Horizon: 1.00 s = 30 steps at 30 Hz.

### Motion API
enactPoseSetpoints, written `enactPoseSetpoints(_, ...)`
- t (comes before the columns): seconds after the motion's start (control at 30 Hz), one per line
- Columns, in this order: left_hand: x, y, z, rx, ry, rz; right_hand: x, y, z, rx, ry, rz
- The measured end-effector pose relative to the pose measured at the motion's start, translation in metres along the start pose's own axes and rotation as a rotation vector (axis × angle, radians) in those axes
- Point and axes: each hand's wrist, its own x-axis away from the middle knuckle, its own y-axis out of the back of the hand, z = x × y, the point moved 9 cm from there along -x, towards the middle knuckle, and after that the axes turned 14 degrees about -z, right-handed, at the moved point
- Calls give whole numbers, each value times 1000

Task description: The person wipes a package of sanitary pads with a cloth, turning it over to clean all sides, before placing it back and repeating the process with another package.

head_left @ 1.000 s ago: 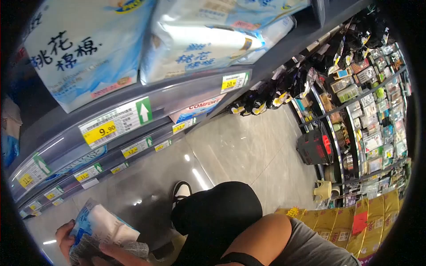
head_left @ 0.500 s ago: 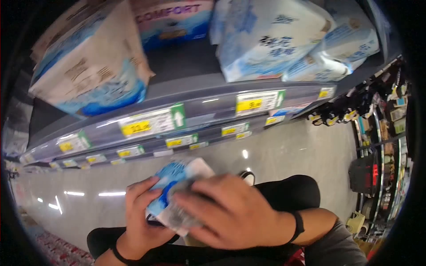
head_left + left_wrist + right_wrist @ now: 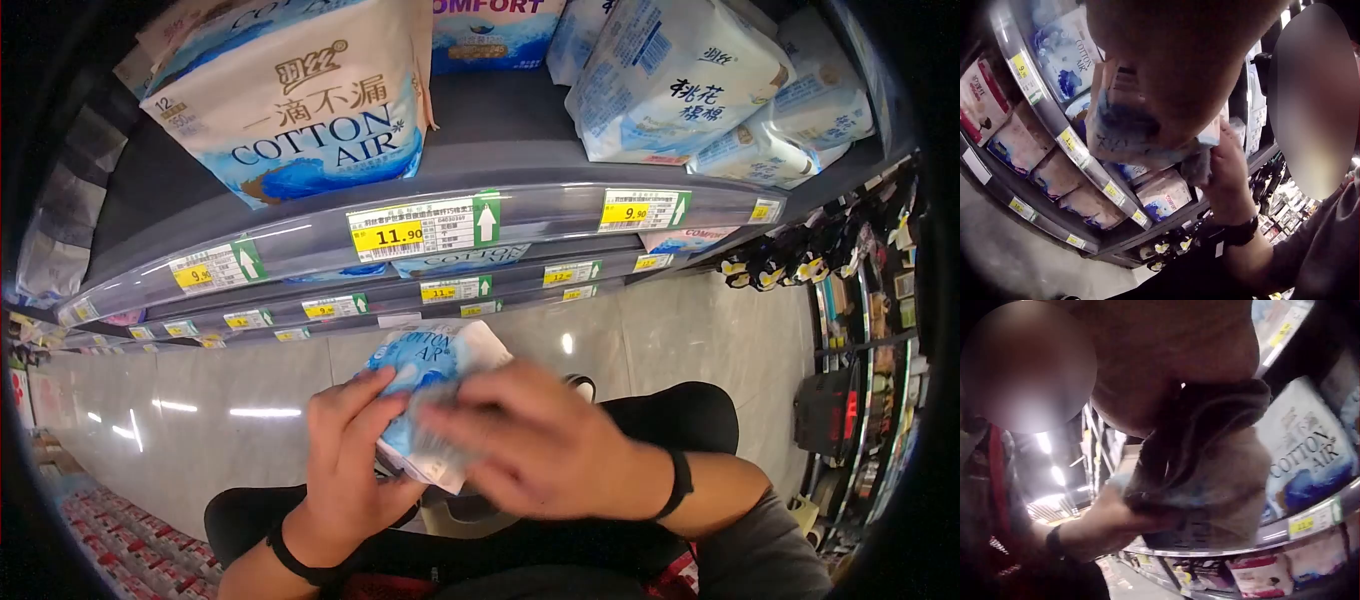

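Observation:
A blue-and-white soft pack marked COTTON AIR [image 3: 425, 350] is held over the lap by my left hand [image 3: 345, 455], its fingers over the left side. My right hand [image 3: 560, 450] grips a grey cloth [image 3: 435, 425] against the pack's front; cloth and fingertips are blurred. In the right wrist view the dark folds of the cloth [image 3: 1179, 440] hang from the fingers across the pack [image 3: 1235, 481]. The left wrist view has the pack [image 3: 1147, 147] below the left hand, with a bit of cloth [image 3: 1197, 169] by the right hand.
Ahead, a shelf [image 3: 500, 130] bears a large COTTON AIR pack [image 3: 310, 110] and several white-blue packs [image 3: 680, 90] at right. Price tags [image 3: 415, 228] line its edge; lower shelves follow. A dark basket [image 3: 828, 415] stands at right on the tiled floor [image 3: 680, 340].
The view has swung left along the shelf, and the hands with the pack have come from the lower left to the middle. The right hand has shifted slightly over the pack with the cloth.

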Motion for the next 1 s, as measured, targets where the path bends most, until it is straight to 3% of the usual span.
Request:
enactPoseSetpoints(0.1,1,-1,-1,0,-5,15,6,-9,19,-65,61,29)
enactPoseSetpoints(0.2,1,-2,-5,4,-17,-28,-5,13,-34,173,-57,-109)
enactPoseSetpoints(0.3,0,-3,-6,5,16,-29,-3,12,-35,64,-147,-106)
enactPoseSetpoints(0.33,-1,-2,-6,14,-2,-44,3,4,-15,63,-85,-6)
enactPoseSetpoints(0.37,0,-1,-5,22,-15,-56,5,1,1,-74,-66,-16)
enactPoseSetpoints(0.43,0,0,-5,24,-37,-54,8,3,2,-4,5,-30)
enactPoseSetpoints(0.53,-1,1,-9,13,-64,-49,-6,27,-45,220,-174,-153)
enactPoseSetpoints(0.63,1,3,-12,10,-82,-70,-5,26,-37,161,-230,-164)
enactPoseSetpoints(0.67,2,4,-10,20,-69,-79,-5,28,-25,173,-151,-229)
enactPoseSetpoints(0.8,0,9,-13,4,-26,-61,-8,29,-11,156,-36,-166)
enactPoseSetpoints(0.93,-9,3,-15,-58,-3,9,-17,45,-26,163,-79,-262)
enactPoseSetpoints(1.0,-9,1,-14,-49,-10,0,-13,31,-12,70,-8,-135)
